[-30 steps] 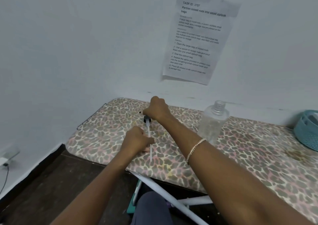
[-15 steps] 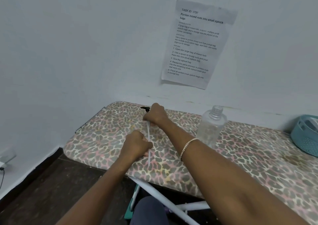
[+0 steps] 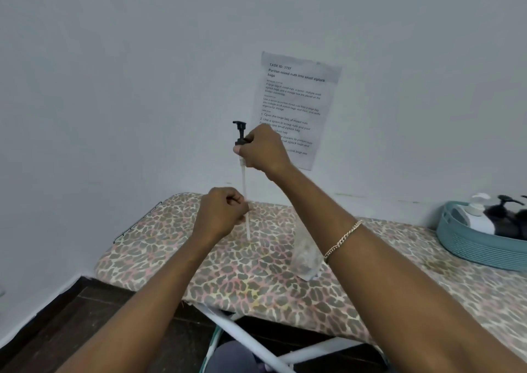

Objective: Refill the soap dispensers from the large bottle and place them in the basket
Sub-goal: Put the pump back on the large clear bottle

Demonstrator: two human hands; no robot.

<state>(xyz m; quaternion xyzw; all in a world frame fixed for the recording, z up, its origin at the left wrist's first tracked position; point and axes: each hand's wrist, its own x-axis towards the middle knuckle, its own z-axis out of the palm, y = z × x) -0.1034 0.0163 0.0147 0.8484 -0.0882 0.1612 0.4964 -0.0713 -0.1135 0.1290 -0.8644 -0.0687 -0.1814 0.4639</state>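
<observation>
Head cam: right hand point(image 3: 263, 151) grips black plastic pump head point(image 3: 239, 133), left hand point(image 3: 221, 215) pinches long clear dip tube point(image 3: 244, 181); bendy tube could kink, or tip over clear plastic bottle point(image 3: 306, 258).

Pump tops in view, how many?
3: black pump top with white tube in right hand; white pump top and another black one in teal basket; frame edge may hide more.
</observation>
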